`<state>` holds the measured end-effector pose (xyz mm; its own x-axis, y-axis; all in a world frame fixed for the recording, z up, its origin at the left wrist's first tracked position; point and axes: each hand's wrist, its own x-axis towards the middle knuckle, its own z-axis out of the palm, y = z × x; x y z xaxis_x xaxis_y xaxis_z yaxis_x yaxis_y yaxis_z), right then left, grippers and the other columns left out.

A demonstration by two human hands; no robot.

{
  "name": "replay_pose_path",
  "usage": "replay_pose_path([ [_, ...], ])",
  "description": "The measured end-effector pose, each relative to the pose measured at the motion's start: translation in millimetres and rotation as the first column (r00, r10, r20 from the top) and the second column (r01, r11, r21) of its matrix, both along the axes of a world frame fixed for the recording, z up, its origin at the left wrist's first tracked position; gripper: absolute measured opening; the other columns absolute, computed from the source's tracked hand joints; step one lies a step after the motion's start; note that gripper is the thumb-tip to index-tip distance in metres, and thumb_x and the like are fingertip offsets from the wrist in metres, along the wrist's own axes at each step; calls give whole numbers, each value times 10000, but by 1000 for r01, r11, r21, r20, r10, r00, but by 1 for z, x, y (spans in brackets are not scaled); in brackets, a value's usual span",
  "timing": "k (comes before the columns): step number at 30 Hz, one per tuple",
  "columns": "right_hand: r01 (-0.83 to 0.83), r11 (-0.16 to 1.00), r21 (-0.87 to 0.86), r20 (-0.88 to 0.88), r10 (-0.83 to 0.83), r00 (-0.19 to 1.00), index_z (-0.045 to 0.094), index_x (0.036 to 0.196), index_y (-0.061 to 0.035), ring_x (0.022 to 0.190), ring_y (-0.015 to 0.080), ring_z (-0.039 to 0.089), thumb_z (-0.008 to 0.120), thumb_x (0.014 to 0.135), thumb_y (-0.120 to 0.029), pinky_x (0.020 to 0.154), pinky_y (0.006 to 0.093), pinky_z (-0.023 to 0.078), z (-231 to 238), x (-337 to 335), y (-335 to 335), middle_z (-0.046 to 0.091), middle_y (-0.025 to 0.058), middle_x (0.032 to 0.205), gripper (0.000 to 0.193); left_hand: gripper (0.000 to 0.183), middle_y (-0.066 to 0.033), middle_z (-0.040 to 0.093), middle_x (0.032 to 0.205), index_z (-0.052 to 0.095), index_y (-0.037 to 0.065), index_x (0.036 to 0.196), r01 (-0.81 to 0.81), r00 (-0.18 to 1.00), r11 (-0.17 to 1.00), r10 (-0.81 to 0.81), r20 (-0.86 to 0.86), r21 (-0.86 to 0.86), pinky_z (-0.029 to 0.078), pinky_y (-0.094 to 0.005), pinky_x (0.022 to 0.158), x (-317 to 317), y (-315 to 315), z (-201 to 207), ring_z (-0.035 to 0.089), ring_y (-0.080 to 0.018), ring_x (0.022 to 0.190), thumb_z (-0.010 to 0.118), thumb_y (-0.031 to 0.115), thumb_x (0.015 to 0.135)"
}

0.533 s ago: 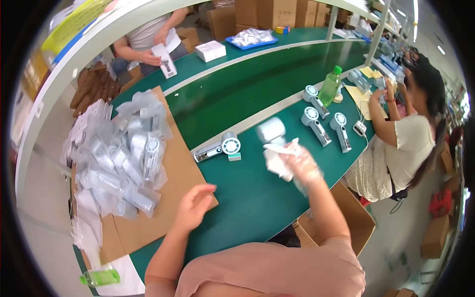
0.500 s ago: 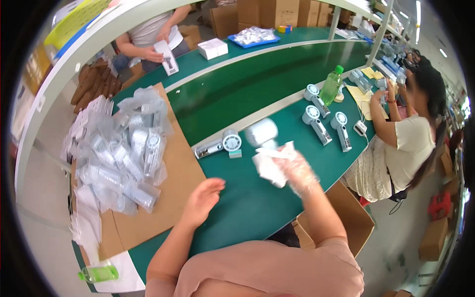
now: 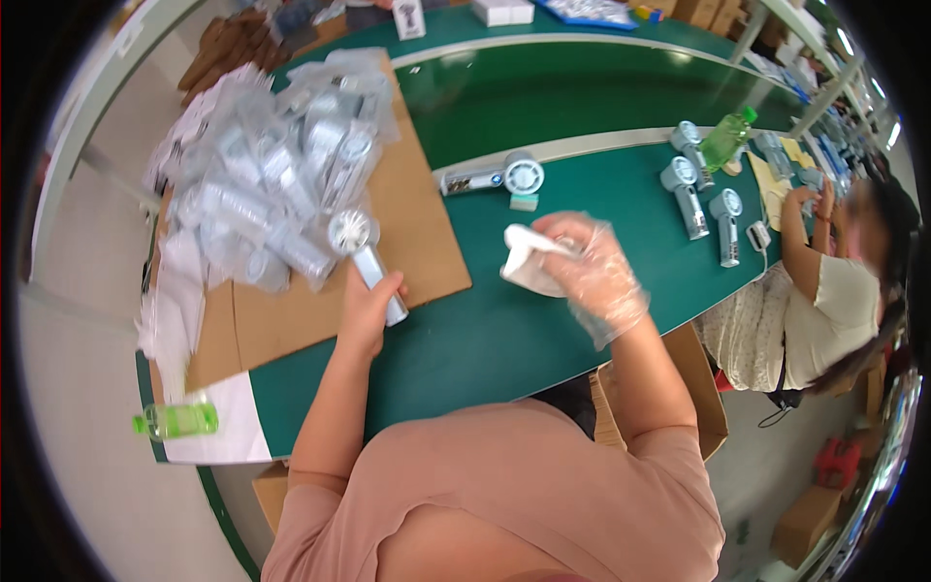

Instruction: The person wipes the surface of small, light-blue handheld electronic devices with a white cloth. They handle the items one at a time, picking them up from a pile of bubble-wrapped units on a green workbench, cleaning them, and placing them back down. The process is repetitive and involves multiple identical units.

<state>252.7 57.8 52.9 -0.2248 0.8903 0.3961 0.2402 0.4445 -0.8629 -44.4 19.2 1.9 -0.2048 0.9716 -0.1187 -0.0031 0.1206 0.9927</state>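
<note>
Silver-grey plastic, a handheld fan [image 3: 364,257]: round caged head pointing to 11 o'clock, slim straight handle running down to 5 o'clock. We saw it lying over the near edge of the brown cardboard sheet [image 3: 427,242], its head just beside the heap of bagged fans [image 3: 276,165].

Our left hand [image 3: 367,312] was closed round the lower handle, fingers wrapped, thumb side up. Our right hand [image 3: 593,276] wore a clear plastic glove and was closed on a crumpled white cloth [image 3: 529,260], held over the green table [image 3: 485,339] at about 3 o'clock from the fan.

Another fan [image 3: 497,177] lay flat at 12 o'clock of the cloth, along the pale strip of the table. Three more fans [image 3: 703,189] stood in a loose row toward 2 o'clock, near a green bottle [image 3: 727,141]. A second green bottle [image 3: 176,420] lay at 8 o'clock on white paper. A seated person [image 3: 834,291] worked at 3 o'clock.

Against the frame half a second before: then our left hand was open and flat on the table, holding nothing; now it had reached to 11 o'clock and taken a fan from the heap's edge. The cloth hand had kept much the same place.
</note>
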Motion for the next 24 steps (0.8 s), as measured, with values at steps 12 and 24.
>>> replay_pose_path([
  [12, -194, 967, -166, -84, 182, 980, 633, 950, -4, 723, 150, 572, 644, 871, -152, 685, 301, 469, 31, -112, 43, 640, 75, 853, 168, 541, -223, 563, 1102, 538, -34, 1151, 104, 624, 986, 39, -780, 132, 463, -450, 860, -4, -15, -1, 559, -404, 1006, 757, 208, 720],
  [24, -557, 731, 395, 760, 80, 645, 627, 1167, -131, 1254, 316, 498, 657, 771, -265, 1055, 480, 380, -30, -120, 83, 556, 144, 1298, 420, 611, -198, 536, 1160, 585, 14, 1150, 258, 444, 953, 29, -896, 158, 411, -461, 936, -3, -13, -15, 519, -367, 1070, 810, 277, 645],
])
